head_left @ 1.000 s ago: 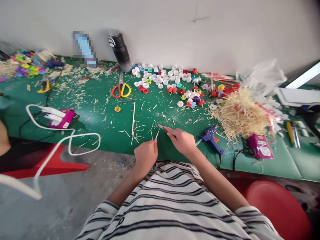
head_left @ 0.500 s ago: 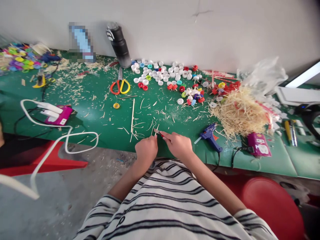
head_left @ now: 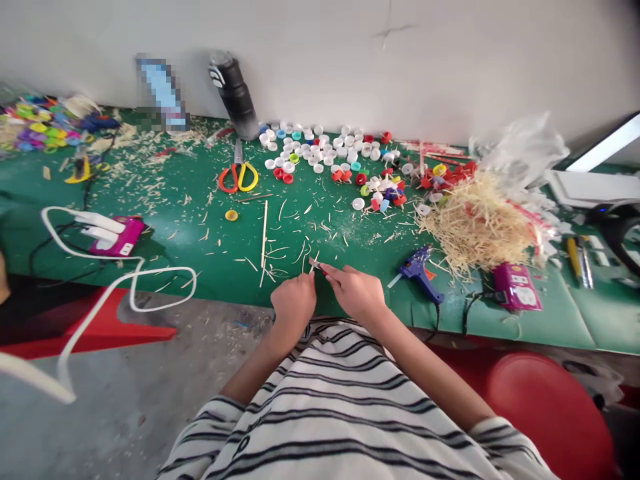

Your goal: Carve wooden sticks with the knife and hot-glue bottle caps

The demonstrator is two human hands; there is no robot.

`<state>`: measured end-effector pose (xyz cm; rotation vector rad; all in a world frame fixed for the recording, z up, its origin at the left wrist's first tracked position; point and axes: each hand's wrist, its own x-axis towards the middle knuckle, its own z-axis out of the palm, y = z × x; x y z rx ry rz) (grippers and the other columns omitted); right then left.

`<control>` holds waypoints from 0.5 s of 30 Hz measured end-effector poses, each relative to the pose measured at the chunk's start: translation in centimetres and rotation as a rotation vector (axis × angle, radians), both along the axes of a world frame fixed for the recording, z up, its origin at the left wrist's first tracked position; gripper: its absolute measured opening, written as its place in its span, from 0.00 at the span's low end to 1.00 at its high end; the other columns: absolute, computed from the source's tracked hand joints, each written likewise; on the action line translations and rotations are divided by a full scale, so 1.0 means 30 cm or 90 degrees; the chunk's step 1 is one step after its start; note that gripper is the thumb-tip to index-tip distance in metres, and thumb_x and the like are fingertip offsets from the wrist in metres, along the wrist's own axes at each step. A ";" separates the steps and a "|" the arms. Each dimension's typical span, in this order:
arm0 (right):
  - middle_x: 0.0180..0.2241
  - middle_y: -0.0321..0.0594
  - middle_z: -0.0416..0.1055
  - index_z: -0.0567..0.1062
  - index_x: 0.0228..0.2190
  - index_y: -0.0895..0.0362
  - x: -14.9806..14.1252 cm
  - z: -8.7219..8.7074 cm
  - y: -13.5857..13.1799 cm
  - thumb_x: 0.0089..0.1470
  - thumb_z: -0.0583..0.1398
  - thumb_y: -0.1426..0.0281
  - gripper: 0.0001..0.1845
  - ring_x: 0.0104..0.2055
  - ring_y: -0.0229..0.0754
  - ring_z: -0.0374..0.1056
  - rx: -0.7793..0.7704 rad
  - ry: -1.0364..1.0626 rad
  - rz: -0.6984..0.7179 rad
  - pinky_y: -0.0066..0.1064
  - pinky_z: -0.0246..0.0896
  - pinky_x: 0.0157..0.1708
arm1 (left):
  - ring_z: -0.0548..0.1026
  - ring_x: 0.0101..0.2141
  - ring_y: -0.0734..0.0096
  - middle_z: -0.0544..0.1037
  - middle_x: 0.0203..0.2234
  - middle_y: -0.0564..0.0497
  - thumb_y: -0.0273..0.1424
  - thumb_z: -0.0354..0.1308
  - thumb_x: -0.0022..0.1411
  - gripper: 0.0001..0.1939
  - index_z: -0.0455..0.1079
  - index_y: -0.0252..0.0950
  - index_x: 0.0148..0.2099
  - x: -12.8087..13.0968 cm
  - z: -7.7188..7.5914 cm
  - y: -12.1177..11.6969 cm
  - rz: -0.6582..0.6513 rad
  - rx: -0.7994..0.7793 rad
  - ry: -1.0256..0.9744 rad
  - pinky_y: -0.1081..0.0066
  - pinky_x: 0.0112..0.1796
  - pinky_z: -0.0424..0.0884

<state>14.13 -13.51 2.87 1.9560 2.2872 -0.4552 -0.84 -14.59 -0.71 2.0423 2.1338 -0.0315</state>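
Observation:
My left hand [head_left: 294, 303] is closed around a thin wooden stick [head_left: 314, 261] whose pale tip pokes out above the fingers. My right hand [head_left: 356, 292] grips a small red-handled knife [head_left: 318, 266], and its blade lies against the stick's tip. Both hands meet at the near edge of the green table [head_left: 210, 267]. Thin wood shavings [head_left: 285, 253] lie scattered just beyond them. A long bare stick [head_left: 265, 233] rests on the table to the left.
A blue glue gun [head_left: 419, 271] lies right of my hands, beside a heap of wood slivers [head_left: 477, 223]. Bottle caps [head_left: 330, 157], orange-yellow scissors [head_left: 238, 175] and a black bottle [head_left: 233, 90] sit farther back. A pink power strip [head_left: 119, 237] with white cable is left; a red stool [head_left: 550, 413] is right.
My hands have come together: the knife, held apart from the stick a second ago, now rests on its tip. The view shifted slightly.

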 end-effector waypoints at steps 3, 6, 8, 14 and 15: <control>0.37 0.35 0.76 0.67 0.62 0.31 0.012 -0.008 -0.020 0.70 0.44 0.55 0.24 0.32 0.40 0.73 0.016 -0.005 -0.013 0.29 0.56 0.26 | 0.82 0.34 0.52 0.81 0.30 0.37 0.40 0.32 0.75 0.31 0.75 0.32 0.38 0.000 0.000 0.001 -0.005 0.008 -0.001 0.66 0.30 0.70; 0.38 0.35 0.76 0.66 0.62 0.30 0.012 -0.010 -0.017 0.70 0.44 0.54 0.24 0.32 0.41 0.73 0.011 -0.022 -0.015 0.29 0.57 0.27 | 0.82 0.34 0.52 0.81 0.30 0.37 0.40 0.31 0.75 0.32 0.75 0.32 0.37 0.000 0.000 0.002 -0.004 0.011 -0.002 0.65 0.30 0.70; 0.39 0.36 0.76 0.67 0.62 0.30 0.006 -0.012 -0.003 0.70 0.44 0.54 0.24 0.32 0.41 0.73 0.012 -0.029 -0.013 0.29 0.57 0.27 | 0.82 0.34 0.51 0.81 0.30 0.37 0.40 0.31 0.75 0.32 0.75 0.32 0.38 0.002 0.000 0.002 -0.002 0.007 -0.004 0.65 0.30 0.69; 0.40 0.37 0.76 0.65 0.63 0.31 -0.005 -0.019 0.045 0.70 0.43 0.56 0.25 0.34 0.41 0.73 0.027 -0.026 -0.002 0.29 0.58 0.29 | 0.82 0.34 0.53 0.81 0.30 0.37 0.40 0.31 0.75 0.32 0.75 0.32 0.37 0.007 -0.001 -0.001 -0.005 0.015 -0.008 0.67 0.30 0.68; 0.40 0.36 0.76 0.66 0.62 0.31 -0.004 -0.019 0.049 0.70 0.44 0.56 0.25 0.34 0.41 0.73 0.029 -0.021 -0.002 0.29 0.57 0.28 | 0.82 0.34 0.53 0.81 0.30 0.37 0.40 0.31 0.75 0.33 0.75 0.32 0.37 0.006 -0.002 -0.001 -0.006 0.019 -0.007 0.67 0.30 0.67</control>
